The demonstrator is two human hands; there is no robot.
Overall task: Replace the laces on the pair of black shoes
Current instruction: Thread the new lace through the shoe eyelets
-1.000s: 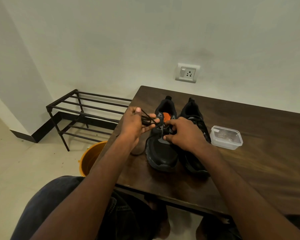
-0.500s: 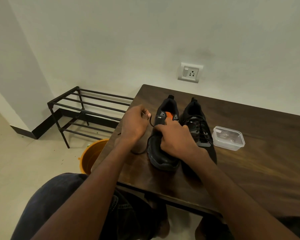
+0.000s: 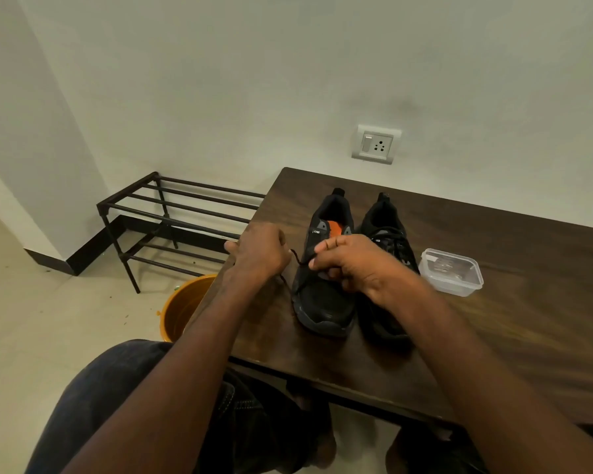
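Shoes (image 3: 326, 268) stand side by side on the counter (image 3: 528, 336). Right hand (image 3: 353, 265) pinches the left shoe's upper; left hand (image 3: 259, 254) grips the black lace (image 3: 297, 260) running to that shoe. A clear plastic box (image 3: 451, 271) sits near the right shoe (image 3: 387, 234).

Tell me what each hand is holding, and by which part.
The left hand grips the black lace in its curled fingers, just left of the left shoe. The right hand pinches the same lace at the shoe's eyelets.

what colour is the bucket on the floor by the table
Orange bucket, seen in the head view.
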